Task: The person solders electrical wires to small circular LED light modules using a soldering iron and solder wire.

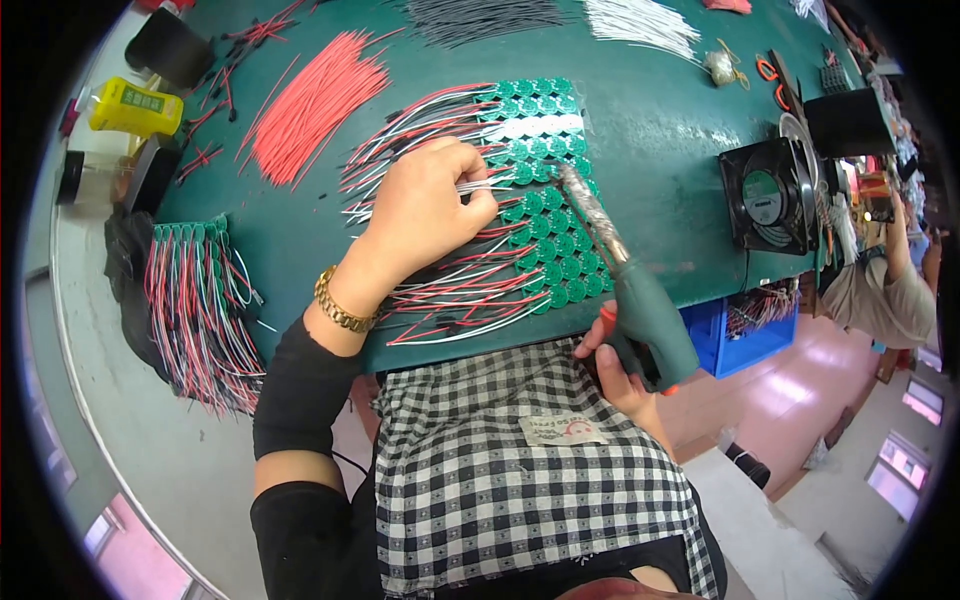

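My left hand (432, 205) is closed in a pinch on a white wire (480, 186), whose end lies at the edge of a panel of small round green circuit boards (560, 245). Red, white and black wires (465, 290) run leftward from the panel's rows. In my right hand (625, 388) is a dark green soldering gun (650, 320) with orange parts. Its metal tip (590, 205) points up and left, over the boards near my left fingers. Whether the tip touches a board I cannot tell. The gun hides part of my right hand.
Loose red wires (315, 105), black wires (485, 18) and white wires (640, 28) lie farther back. Wired boards (200, 300) hang at the left table edge near a yellow bottle (137, 107). A fan (765, 197) stands right, above a blue bin (755, 325). Another person's arm (893, 245) is far right.
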The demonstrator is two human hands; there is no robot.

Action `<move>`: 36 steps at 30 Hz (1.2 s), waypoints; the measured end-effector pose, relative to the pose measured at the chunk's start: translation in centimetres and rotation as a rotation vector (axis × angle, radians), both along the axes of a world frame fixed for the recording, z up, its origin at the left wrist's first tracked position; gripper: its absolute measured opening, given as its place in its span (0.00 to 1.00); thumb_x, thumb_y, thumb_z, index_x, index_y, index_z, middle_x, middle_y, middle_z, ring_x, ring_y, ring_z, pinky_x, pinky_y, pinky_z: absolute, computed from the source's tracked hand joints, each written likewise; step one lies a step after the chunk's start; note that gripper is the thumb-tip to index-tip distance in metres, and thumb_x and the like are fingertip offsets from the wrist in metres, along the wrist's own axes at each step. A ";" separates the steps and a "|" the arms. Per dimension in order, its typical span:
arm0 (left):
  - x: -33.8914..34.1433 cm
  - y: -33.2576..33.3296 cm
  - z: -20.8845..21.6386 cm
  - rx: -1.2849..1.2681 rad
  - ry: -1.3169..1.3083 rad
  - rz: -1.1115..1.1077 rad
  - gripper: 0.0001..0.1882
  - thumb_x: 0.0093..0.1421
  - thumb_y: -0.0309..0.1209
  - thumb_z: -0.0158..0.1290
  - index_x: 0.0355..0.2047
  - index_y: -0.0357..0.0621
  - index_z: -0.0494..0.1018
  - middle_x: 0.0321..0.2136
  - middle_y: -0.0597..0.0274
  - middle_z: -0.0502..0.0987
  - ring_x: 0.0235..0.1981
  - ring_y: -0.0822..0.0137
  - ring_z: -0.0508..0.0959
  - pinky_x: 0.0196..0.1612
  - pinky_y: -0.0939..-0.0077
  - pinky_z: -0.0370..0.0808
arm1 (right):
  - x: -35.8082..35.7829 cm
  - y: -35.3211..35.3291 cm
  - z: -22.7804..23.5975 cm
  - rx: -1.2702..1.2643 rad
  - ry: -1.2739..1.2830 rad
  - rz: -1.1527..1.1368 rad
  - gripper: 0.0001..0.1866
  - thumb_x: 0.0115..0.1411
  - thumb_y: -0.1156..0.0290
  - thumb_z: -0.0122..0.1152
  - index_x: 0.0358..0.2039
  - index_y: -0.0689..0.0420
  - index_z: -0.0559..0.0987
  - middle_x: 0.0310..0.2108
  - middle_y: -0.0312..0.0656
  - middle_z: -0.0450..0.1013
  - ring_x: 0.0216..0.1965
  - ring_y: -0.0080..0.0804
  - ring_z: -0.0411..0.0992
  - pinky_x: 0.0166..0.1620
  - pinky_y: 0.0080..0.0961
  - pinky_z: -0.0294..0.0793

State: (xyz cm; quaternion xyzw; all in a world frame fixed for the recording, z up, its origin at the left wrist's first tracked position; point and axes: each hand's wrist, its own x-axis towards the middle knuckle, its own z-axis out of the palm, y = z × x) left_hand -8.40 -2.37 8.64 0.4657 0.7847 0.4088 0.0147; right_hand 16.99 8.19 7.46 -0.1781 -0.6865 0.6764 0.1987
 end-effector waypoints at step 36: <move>1.6 0.2 1.0 -0.112 -0.122 -0.012 0.05 0.41 0.28 0.56 0.19 0.41 0.74 0.30 0.61 0.71 0.31 0.60 0.74 0.34 0.68 0.72 | 1.5 0.3 0.7 -0.059 -0.078 0.013 0.12 0.54 0.78 0.55 0.40 0.63 0.71 0.29 0.39 0.69 0.30 0.26 0.68 0.35 0.23 0.70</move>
